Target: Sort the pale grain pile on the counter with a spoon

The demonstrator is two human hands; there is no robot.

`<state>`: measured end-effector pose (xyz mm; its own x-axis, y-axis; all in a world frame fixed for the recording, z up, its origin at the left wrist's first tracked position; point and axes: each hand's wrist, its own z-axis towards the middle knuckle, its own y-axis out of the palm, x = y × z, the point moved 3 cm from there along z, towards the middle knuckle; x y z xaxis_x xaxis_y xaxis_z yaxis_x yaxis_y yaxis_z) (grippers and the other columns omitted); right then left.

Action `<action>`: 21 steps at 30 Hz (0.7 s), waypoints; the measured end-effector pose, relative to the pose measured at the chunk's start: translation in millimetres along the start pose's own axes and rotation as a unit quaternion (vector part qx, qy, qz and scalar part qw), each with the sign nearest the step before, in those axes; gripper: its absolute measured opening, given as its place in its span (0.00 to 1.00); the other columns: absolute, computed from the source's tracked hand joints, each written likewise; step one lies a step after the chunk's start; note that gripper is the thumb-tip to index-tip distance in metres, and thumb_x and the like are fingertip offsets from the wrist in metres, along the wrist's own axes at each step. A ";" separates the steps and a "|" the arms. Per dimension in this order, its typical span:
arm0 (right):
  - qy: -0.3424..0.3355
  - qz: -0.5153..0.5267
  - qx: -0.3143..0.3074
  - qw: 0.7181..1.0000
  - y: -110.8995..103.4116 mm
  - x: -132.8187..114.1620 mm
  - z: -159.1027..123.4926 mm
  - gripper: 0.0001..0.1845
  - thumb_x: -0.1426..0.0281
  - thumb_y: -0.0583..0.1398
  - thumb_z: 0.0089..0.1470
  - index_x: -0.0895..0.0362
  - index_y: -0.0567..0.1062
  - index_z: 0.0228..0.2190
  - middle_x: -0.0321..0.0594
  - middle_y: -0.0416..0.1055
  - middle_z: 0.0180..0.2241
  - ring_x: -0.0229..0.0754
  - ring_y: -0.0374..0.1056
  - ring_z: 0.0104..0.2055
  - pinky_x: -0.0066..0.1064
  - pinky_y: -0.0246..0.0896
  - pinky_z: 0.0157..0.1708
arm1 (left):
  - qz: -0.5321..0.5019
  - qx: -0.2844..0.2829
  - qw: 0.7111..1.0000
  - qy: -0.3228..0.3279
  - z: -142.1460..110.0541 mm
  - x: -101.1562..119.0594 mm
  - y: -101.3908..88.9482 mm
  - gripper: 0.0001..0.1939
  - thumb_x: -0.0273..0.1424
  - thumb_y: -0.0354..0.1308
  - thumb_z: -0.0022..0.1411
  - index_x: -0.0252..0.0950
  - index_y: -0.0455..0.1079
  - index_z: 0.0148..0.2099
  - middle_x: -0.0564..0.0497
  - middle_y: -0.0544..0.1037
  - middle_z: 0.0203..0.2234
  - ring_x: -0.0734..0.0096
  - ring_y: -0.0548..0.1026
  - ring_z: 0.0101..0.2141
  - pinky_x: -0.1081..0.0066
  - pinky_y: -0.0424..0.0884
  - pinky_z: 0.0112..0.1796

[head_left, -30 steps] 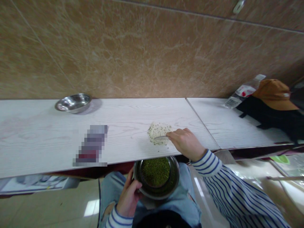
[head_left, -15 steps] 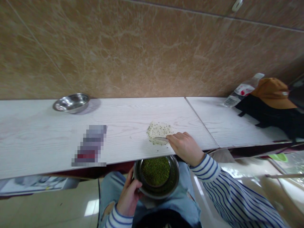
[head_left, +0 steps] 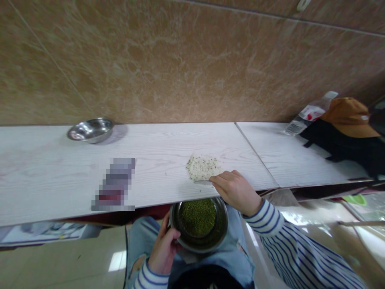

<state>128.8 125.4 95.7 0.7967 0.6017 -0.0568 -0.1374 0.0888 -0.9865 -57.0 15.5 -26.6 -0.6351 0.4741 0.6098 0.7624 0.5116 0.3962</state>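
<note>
My left hand [head_left: 165, 245] is closed on the left rim of a steel bowl [head_left: 223, 224], thumb on top. The bowl sits in my lap just below the table's front edge and contains green mung beans [head_left: 197, 216]. My right hand [head_left: 236, 188] pinches a thin, pale, flat-looking tool [head_left: 202, 181], whose exact kind I cannot make out. Its edge is at the near side of a small spread of white grains mixed with green beans [head_left: 203, 167] on the white table [head_left: 159, 144].
A second steel bowl [head_left: 90, 131] stands at the back left, by the marble wall. A blurred-out rectangular item [head_left: 116, 184] lies left of the grains. To the right are a plastic bottle [head_left: 311, 113], an orange-brown cap [head_left: 350, 116] and a black bag-like item [head_left: 345, 144].
The tool in my right hand has shifted slightly toward the table's front edge, to the near border of the grains. My left hand keeps its hold on the bowl.
</note>
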 end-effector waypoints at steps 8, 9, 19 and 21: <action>0.027 -0.004 0.010 1.000 5.8 12.6 11.5 0.12 0.71 0.50 0.59 0.56 0.71 0.41 0.41 0.73 0.32 0.38 0.66 0.37 0.31 0.50 0.36 | -0.001 0.011 1.000 0.007 -2.3 4.0 0.4 0.38 0.23 0.55 0.38 0.44 0.60 0.57 0.51 0.73 0.39 0.69 0.67 0.30 0.72 0.63 0.25; 0.030 -0.003 0.010 0.999 5.9 14.7 12.5 0.12 0.71 0.50 0.59 0.56 0.71 0.41 0.41 0.73 0.32 0.38 0.66 0.37 0.31 0.51 0.37 | 0.000 0.011 1.000 0.006 -2.2 4.3 0.5 0.38 0.24 0.55 0.38 0.44 0.60 0.57 0.51 0.73 0.38 0.69 0.67 0.29 0.72 0.63 0.24; 0.030 0.021 0.036 0.999 1.5 17.1 -5.1 0.12 0.70 0.51 0.58 0.56 0.72 0.40 0.39 0.73 0.32 0.38 0.66 0.36 0.31 0.52 0.37 | -0.001 0.012 1.000 0.002 2.4 3.5 -2.6 0.40 0.24 0.55 0.38 0.46 0.60 0.57 0.52 0.73 0.37 0.70 0.66 0.28 0.72 0.63 0.25; 0.024 0.030 0.026 0.999 2.6 14.1 -8.7 0.12 0.70 0.51 0.59 0.56 0.72 0.40 0.39 0.73 0.33 0.38 0.66 0.36 0.31 0.51 0.37 | -0.002 0.010 1.000 0.004 2.6 4.3 -2.8 0.39 0.23 0.55 0.38 0.46 0.60 0.57 0.52 0.73 0.38 0.71 0.66 0.28 0.72 0.63 0.24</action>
<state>144.8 127.2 90.9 0.8137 0.5680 -0.1232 -0.2144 0.0963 -0.9720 -62.1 18.0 -26.9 -0.6369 0.4668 0.6136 0.7573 0.5282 0.3841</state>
